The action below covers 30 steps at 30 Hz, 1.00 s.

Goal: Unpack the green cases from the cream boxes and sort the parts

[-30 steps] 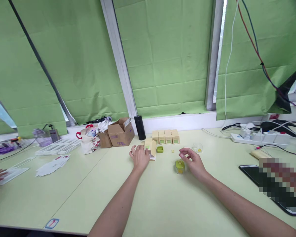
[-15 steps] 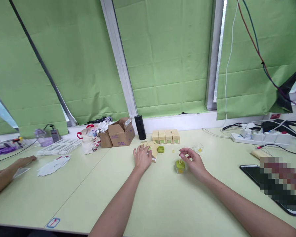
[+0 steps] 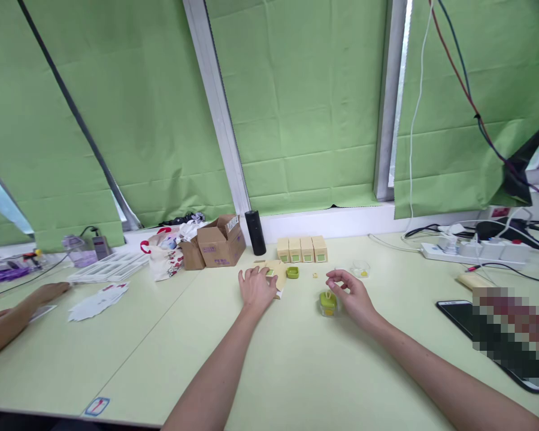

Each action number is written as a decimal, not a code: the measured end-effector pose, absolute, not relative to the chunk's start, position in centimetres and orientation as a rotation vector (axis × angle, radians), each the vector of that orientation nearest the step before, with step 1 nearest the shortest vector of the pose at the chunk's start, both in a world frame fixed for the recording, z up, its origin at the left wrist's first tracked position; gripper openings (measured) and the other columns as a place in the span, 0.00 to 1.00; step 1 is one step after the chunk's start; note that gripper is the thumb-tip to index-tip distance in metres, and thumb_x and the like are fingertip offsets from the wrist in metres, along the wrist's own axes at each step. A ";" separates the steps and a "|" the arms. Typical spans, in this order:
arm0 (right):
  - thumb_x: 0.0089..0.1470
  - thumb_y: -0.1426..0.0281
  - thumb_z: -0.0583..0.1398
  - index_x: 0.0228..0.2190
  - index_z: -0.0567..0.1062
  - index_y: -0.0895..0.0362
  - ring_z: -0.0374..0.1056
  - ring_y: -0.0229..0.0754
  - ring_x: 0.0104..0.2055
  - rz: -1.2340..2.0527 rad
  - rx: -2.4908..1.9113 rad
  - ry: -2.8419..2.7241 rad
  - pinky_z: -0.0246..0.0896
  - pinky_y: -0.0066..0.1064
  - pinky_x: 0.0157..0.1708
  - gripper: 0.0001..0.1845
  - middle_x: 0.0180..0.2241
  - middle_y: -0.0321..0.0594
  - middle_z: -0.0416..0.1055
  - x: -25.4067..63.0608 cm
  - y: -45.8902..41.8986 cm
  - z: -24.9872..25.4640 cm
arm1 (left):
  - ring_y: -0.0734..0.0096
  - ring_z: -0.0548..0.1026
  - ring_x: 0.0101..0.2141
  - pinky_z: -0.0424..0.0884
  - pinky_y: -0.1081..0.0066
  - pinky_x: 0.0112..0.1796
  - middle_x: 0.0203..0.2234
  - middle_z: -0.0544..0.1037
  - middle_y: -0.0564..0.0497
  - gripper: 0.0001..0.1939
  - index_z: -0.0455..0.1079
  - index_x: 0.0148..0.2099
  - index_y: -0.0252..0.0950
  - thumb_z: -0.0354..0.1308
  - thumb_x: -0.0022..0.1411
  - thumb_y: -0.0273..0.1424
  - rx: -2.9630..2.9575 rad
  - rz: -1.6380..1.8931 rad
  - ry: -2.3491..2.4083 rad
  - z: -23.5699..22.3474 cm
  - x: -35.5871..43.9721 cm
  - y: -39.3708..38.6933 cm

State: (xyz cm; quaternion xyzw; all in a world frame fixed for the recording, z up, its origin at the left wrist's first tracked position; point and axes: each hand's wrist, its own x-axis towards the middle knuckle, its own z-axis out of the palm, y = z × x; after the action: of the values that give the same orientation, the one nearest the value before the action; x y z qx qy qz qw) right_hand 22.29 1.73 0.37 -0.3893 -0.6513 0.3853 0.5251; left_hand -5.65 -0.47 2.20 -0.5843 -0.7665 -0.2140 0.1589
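My left hand (image 3: 257, 287) lies over a small pile of flat cream cardboard boxes (image 3: 278, 271), fingers spread and bent, their tips on the card. Farther right, my right hand (image 3: 349, 292) has thumb and forefinger drawn together just above a pale loop. That loop rises from a small clear container with a green lid (image 3: 327, 302); the exact contact at the fingertips is too small to make out. Between the hands sit a small green square tray (image 3: 292, 272) and a tiny yellowish piece (image 3: 315, 275). Behind the right hand is a clear shell (image 3: 360, 269) with something yellow inside.
Several folded cream boxes (image 3: 302, 249) stand in a row at the back, beside a black cylinder (image 3: 256, 232) and an open carton (image 3: 221, 240). A power strip (image 3: 476, 252) with cables and a dark tablet (image 3: 458, 323) lie right. Another person's arm (image 3: 22, 317) rests at far left.
My left hand has shifted slightly left over the flat boxes. My right hand and the green-lidded container look the same. At far left, the other person's hand has moved slightly right.
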 end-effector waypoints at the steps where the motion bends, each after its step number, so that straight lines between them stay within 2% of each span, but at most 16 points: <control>1: 0.54 0.51 0.63 0.40 0.78 0.53 0.73 0.51 0.45 0.918 -0.934 -1.560 0.59 0.40 0.46 0.20 0.38 0.43 0.79 22.3 1.7 0.4 | 0.48 0.71 0.57 0.46 0.47 0.65 0.55 0.80 0.42 0.19 0.79 0.53 0.42 0.57 0.66 0.43 -1.667 -0.608 -2.195 2.2 -5.6 -0.5; 13: 0.52 0.52 0.63 0.39 0.78 0.54 0.72 0.50 0.43 0.935 -0.980 -1.543 0.60 0.39 0.42 0.20 0.37 0.43 0.78 22.2 2.2 0.0 | 0.48 0.71 0.56 0.46 0.47 0.66 0.55 0.79 0.40 0.19 0.78 0.53 0.39 0.55 0.67 0.43 -1.651 -0.573 -2.193 2.4 -5.4 -0.6; 16: 0.51 0.51 0.64 0.39 0.78 0.54 0.71 0.51 0.43 1.012 -0.982 -1.561 0.62 0.38 0.39 0.22 0.37 0.43 0.76 22.4 2.4 0.0 | 0.48 0.71 0.56 0.46 0.47 0.66 0.54 0.79 0.40 0.19 0.78 0.53 0.39 0.55 0.68 0.43 -1.655 -0.582 -2.178 2.3 -5.5 -0.5; 20: 0.48 0.51 0.68 0.44 0.77 0.52 0.70 0.49 0.41 1.187 -0.945 -1.698 0.64 0.40 0.41 0.26 0.38 0.42 0.75 23.3 2.7 0.3 | 0.46 0.71 0.56 0.46 0.46 0.65 0.54 0.79 0.38 0.20 0.78 0.52 0.38 0.55 0.68 0.43 -1.661 -0.599 -2.173 2.4 -5.4 -0.5; 24: 0.34 0.60 0.76 0.47 0.75 0.53 0.69 0.48 0.41 1.261 -0.934 -1.912 0.65 0.37 0.39 0.36 0.39 0.39 0.74 24.2 2.8 0.4 | 0.45 0.69 0.58 0.45 0.46 0.66 0.58 0.77 0.39 0.21 0.77 0.54 0.39 0.54 0.68 0.45 -1.636 -0.586 -2.165 2.6 -5.2 -0.7; 27: 0.32 0.68 0.75 0.42 0.74 0.54 0.69 0.46 0.39 1.239 -0.948 -1.986 0.64 0.35 0.38 0.32 0.37 0.37 0.73 24.3 2.6 0.4 | 0.45 0.66 0.61 0.45 0.47 0.66 0.60 0.75 0.39 0.22 0.76 0.55 0.38 0.52 0.70 0.45 -1.622 -0.607 -2.142 2.8 -4.9 -0.9; 30: 0.33 0.72 0.72 0.37 0.73 0.54 0.67 0.46 0.39 1.162 -1.007 -2.019 0.62 0.33 0.37 0.26 0.37 0.37 0.73 24.0 2.4 0.3 | 0.46 0.64 0.62 0.44 0.47 0.67 0.61 0.74 0.40 0.21 0.76 0.55 0.37 0.51 0.71 0.41 -1.643 -0.669 -2.097 3.0 -4.5 -1.1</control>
State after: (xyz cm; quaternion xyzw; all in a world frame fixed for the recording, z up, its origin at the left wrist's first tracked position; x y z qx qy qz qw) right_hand 23.99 2.44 0.30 -0.3787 -0.7595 0.4372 0.2975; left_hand -4.50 -1.14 2.98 -0.5866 -0.7486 -0.2389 0.1959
